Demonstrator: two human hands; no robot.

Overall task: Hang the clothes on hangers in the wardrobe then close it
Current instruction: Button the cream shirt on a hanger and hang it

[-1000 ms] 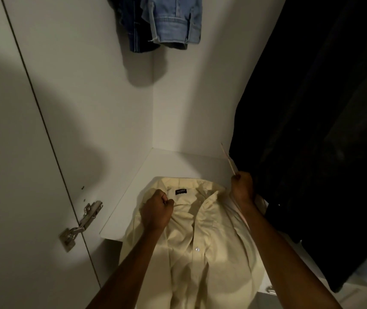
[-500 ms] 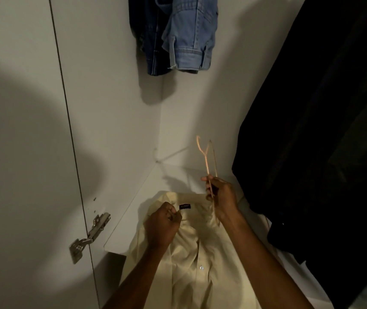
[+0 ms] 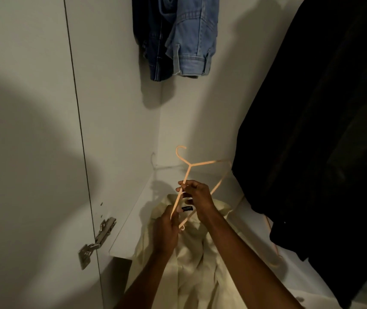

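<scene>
I'd call the cream shirt (image 3: 200, 253) soft and light, so I'd take it at the collar. It lies on the white shelf (image 3: 131, 228), draping over the front edge. Just above the collar, my right hand (image 3: 197, 198) grips the thin peach hanger (image 3: 202, 166) — stiff, light — and my left hand (image 3: 167, 230) pinches its lower arm. Denim (image 3: 189, 36) hangs well above the shirt.

Shirt (image 3: 191, 264) hem cut off below; collar label (image 3: 187, 208) unreadable.

black garment (image 3: 325, 152) crowding right, left open
</scene>
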